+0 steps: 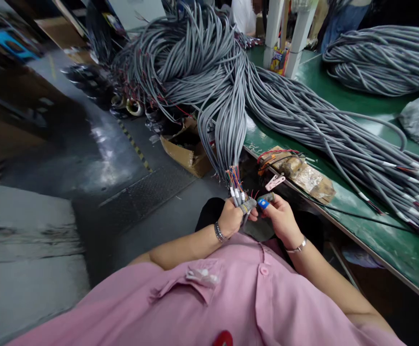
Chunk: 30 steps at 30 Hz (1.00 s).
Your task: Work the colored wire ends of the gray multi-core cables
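My left hand (233, 218) is closed around grey cables (237, 196) near their stripped ends, with a grey cover on its thumb. White bands circle the cables there, and thin coloured wires (234, 177) fan out above the fist. Close beside it, my right hand (283, 218) is pinched together, with a blue wrap (263, 203) on the thumb and a grey cover on a finger. Fine red wires (254, 194) stick up between the hands. Whatever lies between the right fingertips is too small to make out.
A large heap of grey cables (180, 53) hangs over the green table (386, 240). At its edge lie a taped wooden block (303, 175) and a pink clip (275, 182). A cardboard box (191, 151) stands below. Another cable coil (386, 60) lies at the back right.
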Each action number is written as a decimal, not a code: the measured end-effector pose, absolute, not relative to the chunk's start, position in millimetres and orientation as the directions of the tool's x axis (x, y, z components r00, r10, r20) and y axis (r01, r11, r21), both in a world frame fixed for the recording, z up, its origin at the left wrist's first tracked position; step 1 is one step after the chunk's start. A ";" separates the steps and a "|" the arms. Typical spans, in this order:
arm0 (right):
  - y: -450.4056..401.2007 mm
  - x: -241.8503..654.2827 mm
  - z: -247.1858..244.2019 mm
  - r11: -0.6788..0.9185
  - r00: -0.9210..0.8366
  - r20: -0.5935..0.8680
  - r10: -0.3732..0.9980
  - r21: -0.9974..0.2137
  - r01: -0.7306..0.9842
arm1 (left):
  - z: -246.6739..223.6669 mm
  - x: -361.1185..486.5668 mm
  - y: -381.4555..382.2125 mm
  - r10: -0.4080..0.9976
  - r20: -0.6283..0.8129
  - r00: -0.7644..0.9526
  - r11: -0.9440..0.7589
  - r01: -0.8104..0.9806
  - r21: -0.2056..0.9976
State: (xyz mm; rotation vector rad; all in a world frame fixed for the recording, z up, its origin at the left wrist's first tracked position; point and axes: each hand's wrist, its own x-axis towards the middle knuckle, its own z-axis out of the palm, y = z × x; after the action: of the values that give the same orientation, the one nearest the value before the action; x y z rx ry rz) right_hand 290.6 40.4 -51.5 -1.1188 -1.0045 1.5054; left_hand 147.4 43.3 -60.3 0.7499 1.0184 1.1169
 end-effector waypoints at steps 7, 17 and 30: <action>33.2 285.4 -65.5 -0.232 -0.067 -0.222 0.973 -0.927 -0.296 | -61.6 146.4 44.6 0.958 -0.280 0.060 0.279 -0.412 0.867; 56.9 310.6 -67.2 -0.237 -0.067 -0.238 0.969 -0.812 -0.534 | -43.2 143.5 51.4 0.925 -0.302 0.232 0.374 -0.397 0.838; 81.4 302.6 -49.6 -0.235 -0.070 -0.253 0.965 -0.715 -0.659 | -34.4 153.4 71.6 0.831 -0.360 0.424 0.523 -0.374 0.766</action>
State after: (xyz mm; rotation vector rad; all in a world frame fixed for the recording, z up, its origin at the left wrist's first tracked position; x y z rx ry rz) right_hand 302.6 81.4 -49.6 -0.8368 -0.5002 1.6348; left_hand 153.4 71.6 -34.4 0.6538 0.8106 0.8242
